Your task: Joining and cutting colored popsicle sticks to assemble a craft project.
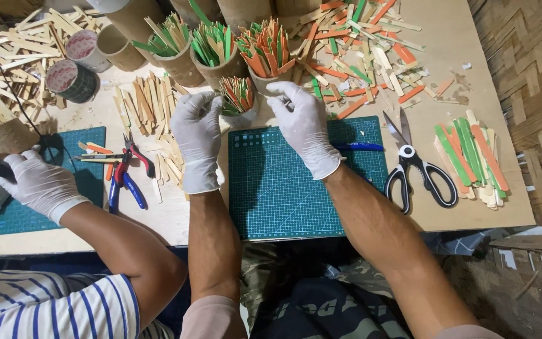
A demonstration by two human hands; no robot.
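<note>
Both gloved hands, left (197, 135) and right (303, 125), grip (fingers curled) a stick-filled cup (238, 100).

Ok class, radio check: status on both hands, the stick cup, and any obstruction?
Both gloved, left hand and right hand flanking small cup of sticks. Grip unclear. Scissors right of cutting mat. Co-worker's hand far left.

We have a single view, from a camera worn on the head, looking steeply down and forward over our own forearms onto the bench (409, 220). It sits close, with the green cutting mat (302, 182) near the middle of the frame. Beyond the mat the cardboard tubes (221, 56) reach the top edge; left of it a neighbour's striped sleeve (45, 307) enters the corner.
</note>
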